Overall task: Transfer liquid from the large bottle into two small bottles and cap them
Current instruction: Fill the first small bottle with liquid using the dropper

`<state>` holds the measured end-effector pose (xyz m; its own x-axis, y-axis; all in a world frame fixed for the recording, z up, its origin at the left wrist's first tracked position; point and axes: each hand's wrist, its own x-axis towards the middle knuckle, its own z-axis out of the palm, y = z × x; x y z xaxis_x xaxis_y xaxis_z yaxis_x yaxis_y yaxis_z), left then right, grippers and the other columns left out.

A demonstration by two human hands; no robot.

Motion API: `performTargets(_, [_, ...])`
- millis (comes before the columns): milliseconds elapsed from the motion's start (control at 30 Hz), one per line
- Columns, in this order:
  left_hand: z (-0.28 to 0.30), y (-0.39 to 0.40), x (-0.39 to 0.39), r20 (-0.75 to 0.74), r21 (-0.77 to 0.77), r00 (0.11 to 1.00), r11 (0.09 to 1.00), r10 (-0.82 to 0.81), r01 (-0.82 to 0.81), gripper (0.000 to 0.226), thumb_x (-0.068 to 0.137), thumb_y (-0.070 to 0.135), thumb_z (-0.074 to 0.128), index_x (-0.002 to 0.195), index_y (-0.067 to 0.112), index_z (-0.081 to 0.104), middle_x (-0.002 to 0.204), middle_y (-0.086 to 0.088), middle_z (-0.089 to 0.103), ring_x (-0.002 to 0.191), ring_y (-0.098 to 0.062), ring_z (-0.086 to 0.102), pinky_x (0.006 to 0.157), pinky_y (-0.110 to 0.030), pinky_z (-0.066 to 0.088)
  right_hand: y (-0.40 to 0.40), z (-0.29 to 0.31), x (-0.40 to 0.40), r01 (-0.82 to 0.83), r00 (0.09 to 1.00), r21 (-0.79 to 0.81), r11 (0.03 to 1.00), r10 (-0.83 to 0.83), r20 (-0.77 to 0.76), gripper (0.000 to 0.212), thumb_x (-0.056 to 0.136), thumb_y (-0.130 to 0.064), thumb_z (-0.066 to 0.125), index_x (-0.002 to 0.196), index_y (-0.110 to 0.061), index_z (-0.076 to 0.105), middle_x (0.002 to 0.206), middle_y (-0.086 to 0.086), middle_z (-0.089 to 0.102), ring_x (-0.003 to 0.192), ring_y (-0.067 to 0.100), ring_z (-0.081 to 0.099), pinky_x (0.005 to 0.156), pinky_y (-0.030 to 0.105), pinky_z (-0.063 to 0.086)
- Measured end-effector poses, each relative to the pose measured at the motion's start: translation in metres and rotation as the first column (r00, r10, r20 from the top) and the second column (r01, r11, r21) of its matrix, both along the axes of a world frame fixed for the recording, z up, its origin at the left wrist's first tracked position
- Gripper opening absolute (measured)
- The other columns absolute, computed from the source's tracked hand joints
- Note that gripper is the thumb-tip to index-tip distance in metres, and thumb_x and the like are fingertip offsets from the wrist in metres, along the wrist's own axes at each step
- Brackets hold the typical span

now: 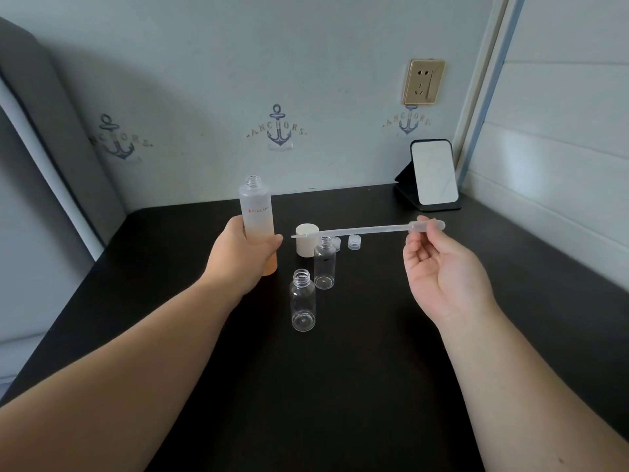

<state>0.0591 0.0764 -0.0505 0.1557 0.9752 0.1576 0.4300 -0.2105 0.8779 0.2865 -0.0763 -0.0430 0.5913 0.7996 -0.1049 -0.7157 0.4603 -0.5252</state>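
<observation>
Large bottle (257,223) (uncapped) in left hand (238,257); right hand (442,267) pinches pipette (367,230).

I see a black matte tabletop (340,386). At its centre stand two small clear plastic bottles (302,301), uncapped. At twelve o'clock from them sit a white cylindrical cap (305,241) and two small clear caps (354,242); at ten o'clock, a tall frosted bottle (257,212); at one o'clock, a black-framed standing mirror (434,175).
</observation>
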Motion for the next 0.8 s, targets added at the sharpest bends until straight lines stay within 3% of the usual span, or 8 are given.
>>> performTargets(100, [0.001,-0.001,-0.003,0.005,0.013,1.000,1.000,-0.026,0.026,0.034,0.086,0.040,0.076,0.113,0.029,0.057,0.100,0.013,0.064,0.091,-0.007,0.063,0.067,-0.026,0.046,0.001,-0.001,0.000,-0.001,1.000,0.010,1.000,0.001,0.016,0.017,0.098,-0.007,0.063,0.110,0.003,0.069,0.079,0.007,0.074,0.069,0.013,0.070,0.065,0.021,0.057])
performTargets(233, [0.000,-0.016,-0.016,0.025,0.044,0.998,0.997,-0.057,0.056,0.027,0.085,0.042,0.077,0.093,0.048,0.052,0.095,0.020,0.063,0.087,0.001,0.061,0.065,-0.020,0.042,0.000,-0.002,0.002,0.003,0.998,0.007,1.000,-0.004,0.058,0.025,0.099,-0.007,0.062,0.084,-0.001,0.081,0.084,0.008,0.076,0.070,0.014,0.070,0.066,0.022,0.057])
performTargets(333, [-0.003,-0.028,-0.026,0.032,0.083,0.996,0.994,-0.079,0.076,0.029,0.084,0.044,0.076,0.101,0.051,0.054,0.092,0.024,0.065,0.085,0.006,0.062,0.066,-0.018,0.043,-0.001,-0.001,0.002,0.015,0.996,0.028,0.999,-0.018,0.088,0.033,0.101,-0.007,0.060,0.076,-0.004,0.081,0.084,0.006,0.076,0.071,0.012,0.071,0.068,0.021,0.056])
performTargets(567, [-0.003,-0.043,-0.034,-0.005,0.126,0.977,0.969,-0.213,0.212,0.042,0.087,0.040,0.073,0.099,0.073,0.050,0.098,0.024,0.065,0.089,-0.001,0.064,0.064,-0.019,0.048,-0.003,0.002,0.000,0.104,0.984,0.047,0.993,-0.110,0.142,0.018,0.102,-0.011,0.058,0.093,-0.005,0.073,0.083,0.000,0.076,0.072,0.010,0.071,0.072,0.019,0.056])
performTargets(667, [-0.006,-0.040,-0.035,-0.020,0.143,0.972,0.961,-0.235,0.235,0.040,0.087,0.040,0.073,0.104,0.069,0.052,0.098,0.021,0.066,0.089,-0.003,0.065,0.066,-0.020,0.051,-0.003,0.004,-0.001,0.122,0.976,0.067,0.990,-0.132,0.173,0.014,0.101,-0.014,0.058,0.102,-0.003,0.067,0.084,-0.001,0.076,0.075,0.009,0.071,0.074,0.018,0.055])
performTargets(800, [-0.008,-0.039,-0.034,-0.041,0.184,0.968,0.950,-0.249,0.252,0.039,0.087,0.039,0.073,0.116,0.058,0.055,0.099,0.026,0.065,0.090,0.003,0.062,0.073,-0.025,0.048,-0.005,0.007,-0.003,0.124,0.970,0.100,0.987,-0.142,0.198,0.012,0.099,-0.015,0.060,0.098,-0.005,0.066,0.084,-0.001,0.076,0.076,0.009,0.071,0.075,0.018,0.055])
